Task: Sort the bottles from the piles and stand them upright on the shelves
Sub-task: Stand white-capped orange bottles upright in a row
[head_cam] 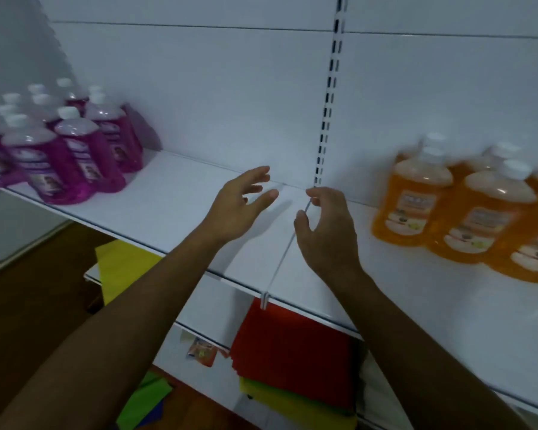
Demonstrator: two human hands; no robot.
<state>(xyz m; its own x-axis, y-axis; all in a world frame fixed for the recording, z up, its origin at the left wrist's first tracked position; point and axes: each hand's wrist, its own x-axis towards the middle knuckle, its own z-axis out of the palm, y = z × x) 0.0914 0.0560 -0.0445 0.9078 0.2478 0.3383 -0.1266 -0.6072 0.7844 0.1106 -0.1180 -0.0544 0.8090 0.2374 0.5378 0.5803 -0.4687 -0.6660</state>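
Several purple bottles [75,150] with white caps stand upright at the left end of the white shelf [174,212]. On the right, several orange bottles [479,212] stand upright too. Between the two groups, my left hand [239,206] hovers over the bare middle of the shelf with its fingers spread and nothing in it. My right hand [326,225] is beside it, fingers loosely curved, also holding nothing. Both hands are apart from the bottles.
A slotted upright [328,97] runs up the white back panel above the joint between two shelf boards. Below the shelf lie red [292,342], yellow [125,268] and green sheets on lower shelves. Brown floor shows at the lower left.
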